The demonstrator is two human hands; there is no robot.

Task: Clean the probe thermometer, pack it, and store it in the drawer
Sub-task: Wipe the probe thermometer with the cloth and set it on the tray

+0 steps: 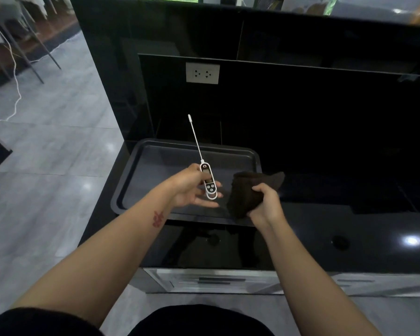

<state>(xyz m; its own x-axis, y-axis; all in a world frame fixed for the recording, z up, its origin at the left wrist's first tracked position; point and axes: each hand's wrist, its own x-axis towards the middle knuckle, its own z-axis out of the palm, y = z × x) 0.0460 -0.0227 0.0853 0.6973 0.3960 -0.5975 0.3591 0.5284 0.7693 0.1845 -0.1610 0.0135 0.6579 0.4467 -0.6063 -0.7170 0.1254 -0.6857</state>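
Observation:
My left hand (192,187) holds the probe thermometer (207,180) by its white body, which has a small screen and buttons. Its thin metal probe points up and away, with a white tip near the back wall. My right hand (267,202) grips a dark brown cloth (247,190) bunched up just to the right of the thermometer, a little apart from it. Both hands hover over the near right part of a dark baking tray (141,166). A drawer front (218,280) shows below the counter edge, closed.
The glossy black counter (349,226) runs to the right. A black back wall carries a white double socket (202,73). The counter's left edge drops to a grey tiled floor (46,141) with a white cable and chair legs.

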